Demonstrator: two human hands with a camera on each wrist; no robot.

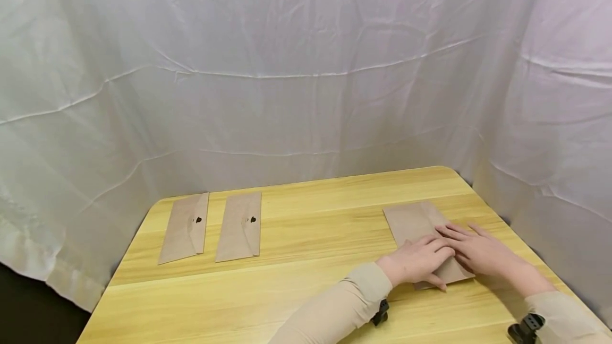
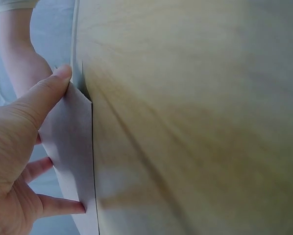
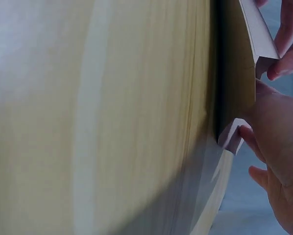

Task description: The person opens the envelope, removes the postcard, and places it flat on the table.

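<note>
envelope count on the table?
3. The leftmost envelope and a second envelope beside it lie left on the table; the third envelope is at right, under the left hand and right hand. Any beneath it would be hidden.

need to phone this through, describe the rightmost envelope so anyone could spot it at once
On the yellow wooden table, go to its right side. There lies a brown envelope. The left hand and right hand touch it, setting it apart from the two untouched envelopes at left.
</note>
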